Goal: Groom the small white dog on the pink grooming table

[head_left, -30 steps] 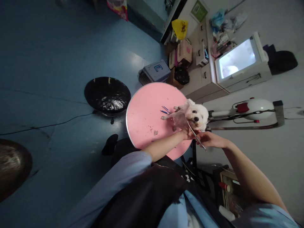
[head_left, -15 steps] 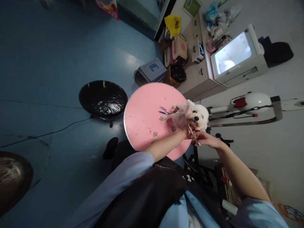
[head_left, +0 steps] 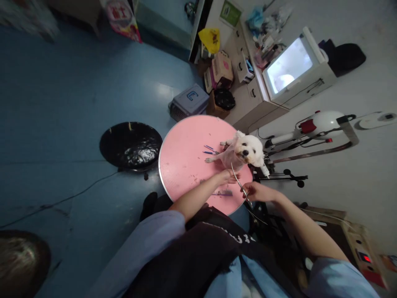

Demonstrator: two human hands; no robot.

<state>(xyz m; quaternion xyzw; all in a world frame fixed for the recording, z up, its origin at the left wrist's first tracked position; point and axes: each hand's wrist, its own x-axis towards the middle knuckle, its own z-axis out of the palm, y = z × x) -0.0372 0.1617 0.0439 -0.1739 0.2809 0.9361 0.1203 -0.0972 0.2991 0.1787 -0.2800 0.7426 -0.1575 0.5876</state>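
A small white dog (head_left: 243, 152) stands on a round pink table (head_left: 182, 157), its head turned toward me. My left hand (head_left: 228, 177) rests against the dog's chest and foreleg, fingers curled around the fur. My right hand (head_left: 254, 191) grips a pair of silver scissors (head_left: 238, 183), blades pointing up toward the dog's chin. A metal comb (head_left: 221, 193) lies on the table under my left wrist. Blue and pink tools (head_left: 208, 150) lie by the dog's hind paw.
A black bin (head_left: 130, 145) lined with a bag stands left of the table. A grey pet carrier (head_left: 189, 101), boxes and a white cabinet (head_left: 294, 70) stand beyond. A dryer on a stand (head_left: 319, 124) reaches in from the right.
My left hand slid down from under the dog's chin to its chest. My right hand drew the scissors back toward me. The view shifted, and the comb came into sight.
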